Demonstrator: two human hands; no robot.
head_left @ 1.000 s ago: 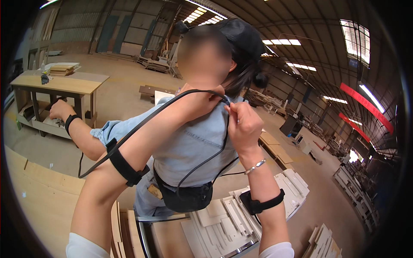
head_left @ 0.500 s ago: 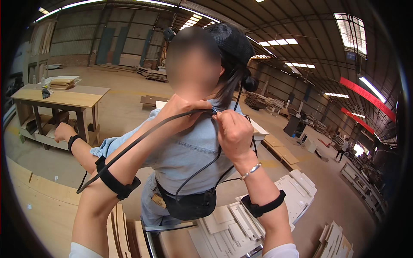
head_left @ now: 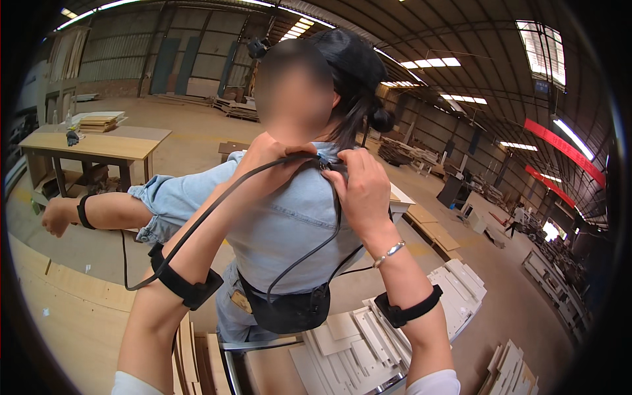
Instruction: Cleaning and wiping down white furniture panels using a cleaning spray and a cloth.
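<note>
Both my hands are at the upper back of a person in a light blue denim shirt (head_left: pixel 296 224), just below the collar. My left hand (head_left: pixel 280 161) is closed on a black cable (head_left: pixel 217 204), which loops down past my forearm. Opposite it, my right hand (head_left: pixel 363 191) has its thumb and fingers bent around the fabric at a small dark clip (head_left: pixel 323 164) by the cable's end. What exactly sits between those fingers is partly hidden. Further black cable hangs down the back to a black waist pouch (head_left: pixel 289 313).
The person's bent arm with a black strap (head_left: pixel 84 212) extends left. White panels (head_left: pixel 368 342) are stacked low right of the person. A wooden workbench (head_left: pixel 118 143) stands at the left, and a pale board surface (head_left: pixel 79 296) lies near left. More boards (head_left: pixel 431 230) rest behind at right.
The person's arm has risen and stretched out further left. My right hand has turned, its fingers spreading from a tight pinch over the shirt. My left hand stays on the cable.
</note>
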